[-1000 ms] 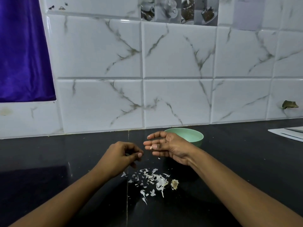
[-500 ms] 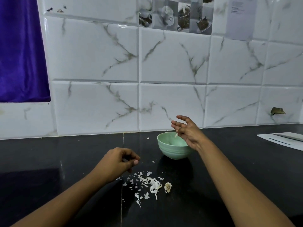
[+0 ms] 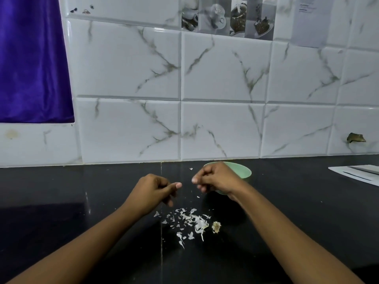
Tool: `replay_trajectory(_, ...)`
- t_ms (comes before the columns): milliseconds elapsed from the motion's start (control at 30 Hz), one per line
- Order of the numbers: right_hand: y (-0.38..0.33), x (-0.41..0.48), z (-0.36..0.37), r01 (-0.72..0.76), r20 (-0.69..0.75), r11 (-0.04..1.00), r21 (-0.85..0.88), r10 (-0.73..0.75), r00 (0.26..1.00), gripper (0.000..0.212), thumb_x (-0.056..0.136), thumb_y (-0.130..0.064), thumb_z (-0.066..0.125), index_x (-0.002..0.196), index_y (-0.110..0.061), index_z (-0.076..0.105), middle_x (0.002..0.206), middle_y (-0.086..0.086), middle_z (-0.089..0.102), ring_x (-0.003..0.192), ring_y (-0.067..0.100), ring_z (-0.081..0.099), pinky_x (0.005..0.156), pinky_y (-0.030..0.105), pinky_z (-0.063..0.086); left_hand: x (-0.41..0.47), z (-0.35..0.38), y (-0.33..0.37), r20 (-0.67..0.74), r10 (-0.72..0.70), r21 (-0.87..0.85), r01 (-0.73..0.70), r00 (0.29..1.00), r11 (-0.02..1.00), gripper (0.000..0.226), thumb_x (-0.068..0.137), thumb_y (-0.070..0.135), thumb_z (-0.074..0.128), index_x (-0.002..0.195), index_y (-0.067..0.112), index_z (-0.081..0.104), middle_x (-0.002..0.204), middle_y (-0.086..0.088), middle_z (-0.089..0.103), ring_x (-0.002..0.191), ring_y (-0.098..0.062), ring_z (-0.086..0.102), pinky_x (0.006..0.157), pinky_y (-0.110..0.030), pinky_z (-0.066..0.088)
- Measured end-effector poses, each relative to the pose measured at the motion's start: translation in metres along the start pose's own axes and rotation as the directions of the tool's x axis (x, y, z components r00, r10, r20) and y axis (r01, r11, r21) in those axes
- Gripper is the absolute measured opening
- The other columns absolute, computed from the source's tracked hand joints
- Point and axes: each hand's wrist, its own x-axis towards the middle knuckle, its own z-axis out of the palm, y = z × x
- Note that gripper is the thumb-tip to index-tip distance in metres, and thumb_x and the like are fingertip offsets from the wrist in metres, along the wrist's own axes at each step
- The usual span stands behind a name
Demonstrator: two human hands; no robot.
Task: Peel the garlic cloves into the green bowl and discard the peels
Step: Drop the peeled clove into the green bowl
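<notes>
Nothing legible from where I stand. Grey sheet (image 3: 311, 21) stuck on wall tiles (image 3: 225, 68), top R: a few short printed lines near its top, too small & blurred to read. Decor tile strip (image 3: 226, 17) beside it: pics of cups etc., no words I can make out. White paper (image 3: 356, 174) on counter (image 3: 307, 201), far R: faint lines only, unreadable. Green bowl (image 3: 244, 173): no mark I can see.

Bowl (image 3: 244, 172): left part and inside hidden behind right hand (image 3: 217, 179); contents not seen. Right hand and left hand (image 3: 151, 191) both curled; whether either holds anything cannot be told. White sheet (image 3: 356, 174) at right edge of counter (image 3: 61, 201): cut off by frame. Wall label (image 3: 309, 23): print too small to read.
</notes>
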Motion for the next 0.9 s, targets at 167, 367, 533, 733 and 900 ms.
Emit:
replay_trajectory(167,0.001,-0.002,0.007,-0.171,0.192,0.961,0.219,0.129,0.973,0.028,0.089,0.011,0.043,0.104,-0.007,0.060,0.093,0.011,0.068,0.078,0.015,0.068,0.070,0.026,0.057,0.002,0.005,-0.008,0.052,0.052,0.005,-0.052,0.997,0.999,0.026,0.076,0.036,0.077,0.100,0.034,0.069,0.086,0.013,0.073,0.081,0.005,0.066,0.083,-0.024,0.054)
replay_trajectory(367,0.001,-0.003,0.013,-0.241,0.313,0.903,0.357,0.127,0.941,0.031,0.096,-0.006,0.028,0.109,-0.008,0.056,0.082,0.006,0.072,0.083,0.021,0.070,0.075,0.036,0.056,0.000,0.010,-0.001,0.030,-0.051,-0.099,0.054,0.998,0.994,0.036,0.072,0.061,0.070,0.086,0.028,0.072,0.071,0.006,0.073,0.064,-0.007,0.070,0.068,-0.028,0.054)
replay_trajectory(533,-0.003,-0.003,0.021,-0.197,0.347,0.921,0.335,0.074,0.935,0.037,0.100,-0.036,0.035,0.113,-0.010,0.057,0.090,0.015,0.070,0.087,0.026,0.070,0.077,0.036,0.057,0.002,0.012,0.003,0.060,-0.038,-0.204,0.049,0.997,0.978,0.038,0.092,0.032,0.058,0.058,0.015,0.059,0.051,-0.001,0.065,0.050,-0.015,0.066,0.053,-0.022,0.050)
replay_trajectory(733,0.001,-0.005,0.021,-0.242,0.434,0.912,0.330,0.081,0.897,0.049,0.096,-0.051,0.029,0.118,-0.017,0.056,0.092,0.020,0.071,0.083,0.027,0.071,0.076,0.039,0.057,0.005,0.003,0.000,0.390,-0.048,-0.559,0.278,0.920,0.781,0.031,0.089,-0.007,0.055,0.113,0.009,0.065,0.104,-0.006,0.073,0.092,-0.020,0.068,0.076,-0.028,0.056)
replay_trajectory(900,0.004,-0.003,0.016,-0.212,0.402,0.905,0.368,0.051,0.914,0.060,0.091,-0.059,0.026,0.122,-0.019,0.058,0.106,0.017,0.069,0.090,0.025,0.070,0.072,0.039,0.058,0.006,-0.005,-0.001,0.305,-0.176,-0.548,0.323,0.936,0.772,0.029,0.089,-0.009,0.047,0.103,0.008,0.066,0.096,-0.008,0.072,0.083,-0.012,0.070,0.068,-0.027,0.056)
